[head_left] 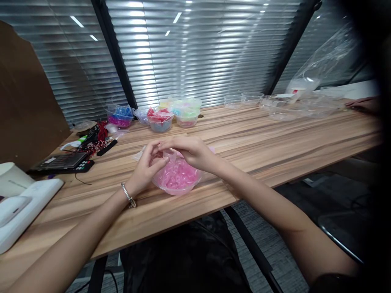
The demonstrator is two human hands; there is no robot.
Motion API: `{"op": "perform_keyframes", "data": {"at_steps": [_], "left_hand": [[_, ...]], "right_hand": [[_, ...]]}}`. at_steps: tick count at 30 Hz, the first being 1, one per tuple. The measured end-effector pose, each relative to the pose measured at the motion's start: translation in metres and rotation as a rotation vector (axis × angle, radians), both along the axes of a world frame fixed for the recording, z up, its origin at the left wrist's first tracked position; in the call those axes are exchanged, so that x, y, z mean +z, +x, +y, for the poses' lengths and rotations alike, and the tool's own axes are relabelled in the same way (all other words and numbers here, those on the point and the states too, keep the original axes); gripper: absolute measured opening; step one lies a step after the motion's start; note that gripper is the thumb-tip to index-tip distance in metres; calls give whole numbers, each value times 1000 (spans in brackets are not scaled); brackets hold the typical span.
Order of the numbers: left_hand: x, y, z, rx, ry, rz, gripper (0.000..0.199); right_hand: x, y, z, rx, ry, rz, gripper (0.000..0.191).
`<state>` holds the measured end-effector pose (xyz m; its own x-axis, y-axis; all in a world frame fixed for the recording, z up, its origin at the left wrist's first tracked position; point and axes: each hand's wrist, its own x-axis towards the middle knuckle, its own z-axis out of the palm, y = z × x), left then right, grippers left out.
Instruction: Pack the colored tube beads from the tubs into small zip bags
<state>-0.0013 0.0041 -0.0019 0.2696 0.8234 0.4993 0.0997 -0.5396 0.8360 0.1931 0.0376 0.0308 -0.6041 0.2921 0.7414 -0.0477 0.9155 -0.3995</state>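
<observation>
So picture a clock face centred on the pink bowl, with 12 pointing at the blinds. The bowl sits near the front edge of a wood-grain desk and is loaded with shiny pink pieces, pretty crinkly looking.

Both hands are up over its far side. Left hand comes in at about 10 or 11 o'clock, fingers curled and thumb pointing in over the bowl, with a silvery bracelet on the wrist. Right hand is at about 1, bent over so its fingertips meet the left ones. There's some see-through plastic just under the fingers, but honestly I can't tell if either hand is actually pinching it.

Rest of the desk: a tub of blue and purple stuff between 10 and 11, a clear tub with red bits on top between 11 and 12, and a pale green and yellow stack right at 12. Round clear tubs at 1, then a spread of more clear plastic containers at 2, plus somebody else's hand way further out that direction. Red wires in a tangle at 10, a flat dark device between 9 and 10, and a paper cup at 9.
</observation>
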Motion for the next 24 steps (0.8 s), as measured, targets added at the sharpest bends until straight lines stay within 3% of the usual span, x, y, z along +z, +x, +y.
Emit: {"op": "perform_keyframes", "data": {"at_steps": [10,17,24], "left_hand": [[0,0,-1,-22,-8,-9,44],[0,1,-1,5,-35,-1,46],[0,0,0,-11,-15,12,42]], "right_hand": [[3,0,-1,30,7,-20,37],[2,-1,-2,-51,31,52,25],[1,1,-3,-113,48,54,26]]}}
